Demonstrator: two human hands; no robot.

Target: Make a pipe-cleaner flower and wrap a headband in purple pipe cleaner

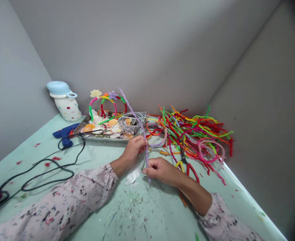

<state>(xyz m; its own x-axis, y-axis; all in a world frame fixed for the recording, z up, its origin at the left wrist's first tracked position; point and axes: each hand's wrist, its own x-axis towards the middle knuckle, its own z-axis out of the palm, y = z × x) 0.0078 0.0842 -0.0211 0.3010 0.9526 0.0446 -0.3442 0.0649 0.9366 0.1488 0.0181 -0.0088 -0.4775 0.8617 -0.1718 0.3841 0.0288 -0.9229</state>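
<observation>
My left hand (134,149) is closed in a pinch on a lilac pipe cleaner (133,110) that rises up and to the left from my fingers. My right hand (161,170) is closed on the lower part of the same pipe cleaner, together with a thin grey headband wire (144,164). Both hands hover just above the pale green table (137,211), near its middle. Both sleeves are pink with dark speckles.
A heap of coloured pipe cleaners (192,134) lies at the right. Red-handled scissors (186,164) sit beside my right hand. A metal tray (112,129) holds shells, wire headbands and decorated bands. A blue glue gun (64,134), its black cord (49,167) and a white jug (64,100) stand left.
</observation>
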